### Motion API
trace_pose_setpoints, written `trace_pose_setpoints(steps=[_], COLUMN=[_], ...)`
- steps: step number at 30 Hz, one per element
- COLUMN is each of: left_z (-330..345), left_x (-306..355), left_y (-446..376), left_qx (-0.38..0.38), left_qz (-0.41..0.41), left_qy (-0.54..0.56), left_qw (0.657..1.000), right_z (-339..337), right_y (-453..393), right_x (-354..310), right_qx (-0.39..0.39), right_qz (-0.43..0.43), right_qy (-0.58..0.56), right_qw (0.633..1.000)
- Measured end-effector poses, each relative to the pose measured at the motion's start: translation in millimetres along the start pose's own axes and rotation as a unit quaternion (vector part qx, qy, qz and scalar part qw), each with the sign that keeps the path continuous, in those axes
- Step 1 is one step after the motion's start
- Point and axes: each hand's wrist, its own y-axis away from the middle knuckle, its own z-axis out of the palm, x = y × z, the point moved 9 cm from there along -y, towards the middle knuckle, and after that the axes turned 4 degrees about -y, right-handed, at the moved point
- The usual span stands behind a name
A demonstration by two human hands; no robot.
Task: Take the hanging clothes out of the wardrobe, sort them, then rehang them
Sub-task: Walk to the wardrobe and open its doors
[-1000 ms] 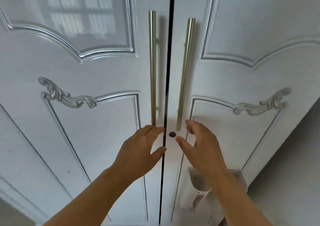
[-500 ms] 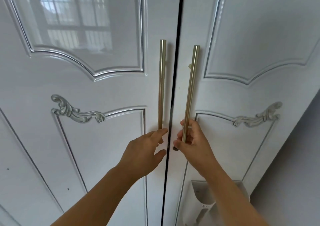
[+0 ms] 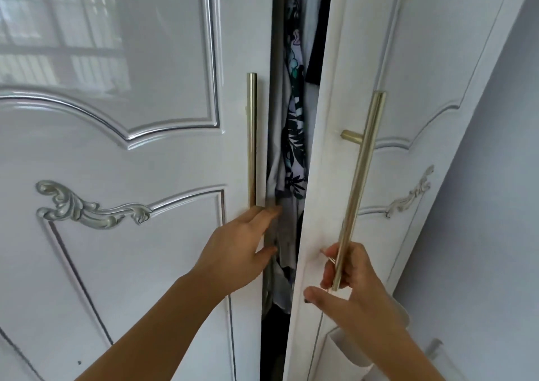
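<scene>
A white double-door wardrobe fills the view. Its right door [image 3: 414,88] stands a little ajar, and my right hand [image 3: 350,290] grips the lower end of that door's long brass handle [image 3: 361,176]. My left hand [image 3: 236,255] lies against the inner edge of the left door [image 3: 116,234], just under the left brass handle [image 3: 251,138], fingers fairly straight at the gap. Through the gap hang clothes: a leaf-patterned garment [image 3: 294,135], pale grey fabric [image 3: 280,182] and a dark piece [image 3: 318,47].
A pale wall [image 3: 495,234] rises close on the right of the wardrobe. A white plastic object [image 3: 350,354] sits low beside the right door. The left door's glossy panel reflects a window.
The right door has swung out from closed, pulled by my right hand on its handle, exposing clothes inside. My left hand has slid to the left door's edge.
</scene>
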Motion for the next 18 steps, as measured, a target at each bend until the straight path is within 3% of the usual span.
trace_pose_setpoints(steps=[6,13,18], left_z=[30,67,98], left_x=[60,148,220], left_y=[-10,-1,14], left_qx=[-0.035,-0.078,-0.111], left_qz=[0.121,0.239,0.324], left_qy=[0.013,0.007,0.016], left_qw=[0.992,0.968,0.939], right_z=[-36,-104,-171], right_y=[48,104,150], right_x=[5,18,20], right_qx=[0.076,0.23,0.325], right_qz=[0.035,0.091,0.056], right_qy=[0.03,0.03,0.036], right_qw=[0.996,0.968,0.943])
